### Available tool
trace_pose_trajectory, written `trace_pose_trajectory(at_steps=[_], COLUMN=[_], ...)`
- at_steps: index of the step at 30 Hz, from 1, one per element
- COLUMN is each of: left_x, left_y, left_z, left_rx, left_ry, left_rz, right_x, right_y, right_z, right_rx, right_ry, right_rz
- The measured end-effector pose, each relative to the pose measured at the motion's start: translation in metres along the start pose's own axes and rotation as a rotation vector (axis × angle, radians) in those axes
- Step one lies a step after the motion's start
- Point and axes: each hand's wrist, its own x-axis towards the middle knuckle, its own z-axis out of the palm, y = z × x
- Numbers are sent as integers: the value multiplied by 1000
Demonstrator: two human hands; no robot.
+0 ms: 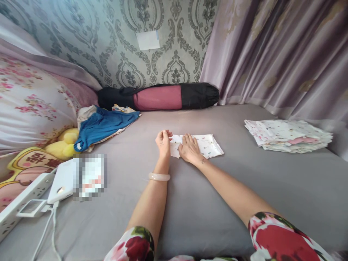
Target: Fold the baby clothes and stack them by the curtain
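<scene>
A folded white cloth (209, 145) with small coloured prints lies on the grey bed sheet in front of me. My right hand (189, 148) rests flat on it, fingers stretched out and palm down. At the cloth's left edge, my left hand (163, 142) stands on its side with its fingers curled in; whether they pinch the cloth's edge is hidden. A pale bangle (159, 177) circles my left forearm. Off to the right sits a stack of folded printed cloths (288, 136), apart from both hands.
A blue garment (108, 125) lies crumpled at the left, by a yellow plush toy (63, 145) and a floral pillow (32, 105). Nearer are a white power bank (63, 181), cables and a power strip (25, 203). A black and pink roll (157, 97) lies along the wall.
</scene>
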Motion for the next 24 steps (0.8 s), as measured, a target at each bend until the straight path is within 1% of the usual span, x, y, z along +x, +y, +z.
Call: trace_pose_trajectory(at_steps=[5,8,10,13,16,24], left_x=[7,11,12,12,12,15], left_y=[2,5,7,8,8,6], left_z=[-6,-9,-11,-13,-14,-17], left_rx=[-39,-53,-54,-47,-40,-19], left_ry=[85,147,175,188,189,217], left_rz=[32,46,38,24,23,22], right_x=[7,13,15,15,13,15], right_y=[-8,-19,-26,-32,-32,-31], right_z=[-6,-5,-1,6,10,8], right_rx=[-11,9,33,55,60,69], right_ry=[-39,-3,15,-7,-22,-32], right_rz=[4,-42,-47,-9,6,-3])
